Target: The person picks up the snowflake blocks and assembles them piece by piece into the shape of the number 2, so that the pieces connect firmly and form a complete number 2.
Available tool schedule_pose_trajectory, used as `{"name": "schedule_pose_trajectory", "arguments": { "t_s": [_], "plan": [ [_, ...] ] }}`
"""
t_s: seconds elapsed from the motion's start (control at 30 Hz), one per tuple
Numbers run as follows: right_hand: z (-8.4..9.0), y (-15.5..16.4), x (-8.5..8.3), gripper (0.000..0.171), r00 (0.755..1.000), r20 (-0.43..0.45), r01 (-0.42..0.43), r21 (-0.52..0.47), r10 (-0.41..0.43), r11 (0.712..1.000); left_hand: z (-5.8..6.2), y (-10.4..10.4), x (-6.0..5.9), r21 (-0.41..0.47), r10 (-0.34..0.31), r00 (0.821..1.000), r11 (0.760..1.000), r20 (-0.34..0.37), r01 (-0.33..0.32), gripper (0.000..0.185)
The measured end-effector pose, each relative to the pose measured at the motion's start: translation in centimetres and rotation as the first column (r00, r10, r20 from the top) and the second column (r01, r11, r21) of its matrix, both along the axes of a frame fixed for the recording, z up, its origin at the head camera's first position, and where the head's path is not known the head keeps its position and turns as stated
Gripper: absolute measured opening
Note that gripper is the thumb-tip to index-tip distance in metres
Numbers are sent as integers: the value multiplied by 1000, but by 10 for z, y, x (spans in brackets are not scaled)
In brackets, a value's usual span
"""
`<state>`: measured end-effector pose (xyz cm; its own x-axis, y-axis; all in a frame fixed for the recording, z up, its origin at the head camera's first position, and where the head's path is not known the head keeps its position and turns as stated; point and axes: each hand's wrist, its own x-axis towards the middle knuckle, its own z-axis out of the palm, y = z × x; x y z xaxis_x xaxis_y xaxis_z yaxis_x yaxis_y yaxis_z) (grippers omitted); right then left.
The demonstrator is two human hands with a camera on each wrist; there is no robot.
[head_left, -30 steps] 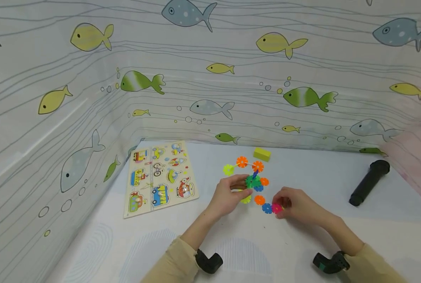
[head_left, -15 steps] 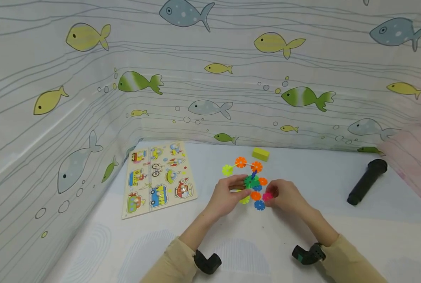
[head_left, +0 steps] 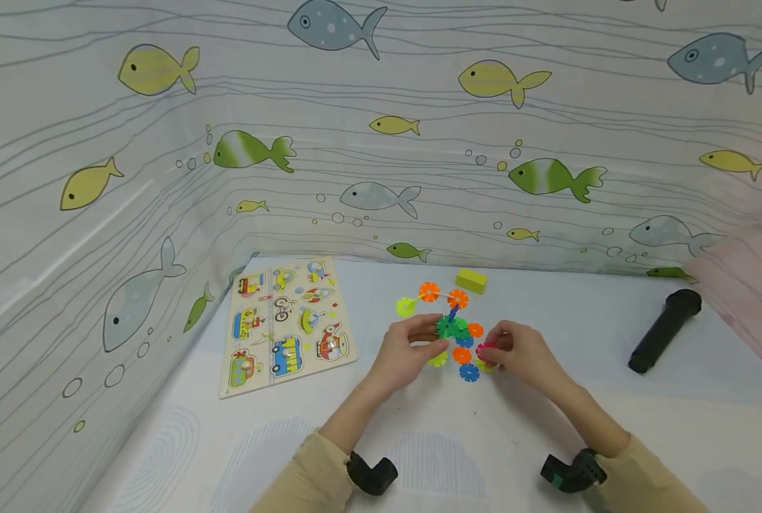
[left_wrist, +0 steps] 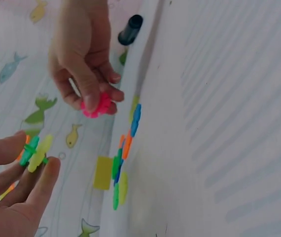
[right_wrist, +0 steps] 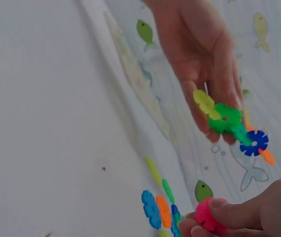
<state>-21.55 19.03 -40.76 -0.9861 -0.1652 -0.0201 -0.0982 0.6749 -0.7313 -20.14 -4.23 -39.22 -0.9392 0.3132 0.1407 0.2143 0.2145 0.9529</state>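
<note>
Now, view by view.

Head view, left hand: the left hand (head_left: 406,349) pinches a cluster of joined green and yellow plastic snowflake discs (head_left: 453,326), raised above the white tabletop (head_left: 458,442) near its middle.
Head view, right hand: the right hand (head_left: 518,353) pinches a single pink plastic snowflake disc (head_left: 483,350) just beside that cluster.
Head view, loose pieces: orange and blue discs (head_left: 464,363) lie on the tabletop between the hands.
Head view, surroundings: a wooden vehicle puzzle board (head_left: 286,322) sits toward the left edge, a yellow block (head_left: 471,280) near the far edge, a black cylinder (head_left: 666,329) toward the right edge.

Left wrist view: fingertips (left_wrist: 47,170) curl around the green and yellow discs (left_wrist: 34,152); opposite, thumb and fingers nip the pink disc (left_wrist: 96,104), apart from the cluster.

Right wrist view: thumb and forefinger squeeze the pink disc (right_wrist: 207,217); the cluster (right_wrist: 224,118) hangs from the other hand's fingertips.

Risk: slots look narrow, so a skewed push may miss and pop joined discs apart.
Risk: the light fingertip hold could let the cluster twist or drop onto the loose pieces.
</note>
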Motion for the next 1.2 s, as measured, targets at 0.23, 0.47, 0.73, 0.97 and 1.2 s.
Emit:
{"name": "schedule_pose_trajectory", "arguments": {
  "t_s": [0.23, 0.47, 0.73, 0.97, 1.2],
  "plan": [
    [10, -12, 11, 31, 985, 134, -63, -300, 107, 952, 1, -1, -1, 10, 12, 1000, 1000, -9, -12, 44],
    [4, -18, 16, 29, 971, 125, -143, -382, 205, 913, 0, -2, -1, 29, 9, 1000, 1000, -13, -9, 45],
    [1, -24, 21, 35, 958, 147, -164, -418, 245, 893, -1, -1, -1, 20, 8, 1000, 1000, -23, -8, 48],
    [-3, -28, 23, 31, 938, 149, -218, -448, 313, 867, 0, 0, -1, 24, 15, 1000, 1000, -23, -15, 48],
    [-4, -31, 26, 27, 908, 173, -252, -499, 380, 829, -1, 2, 1, 32, -20, 999, 999, -26, 21, 45]
  ]
}}
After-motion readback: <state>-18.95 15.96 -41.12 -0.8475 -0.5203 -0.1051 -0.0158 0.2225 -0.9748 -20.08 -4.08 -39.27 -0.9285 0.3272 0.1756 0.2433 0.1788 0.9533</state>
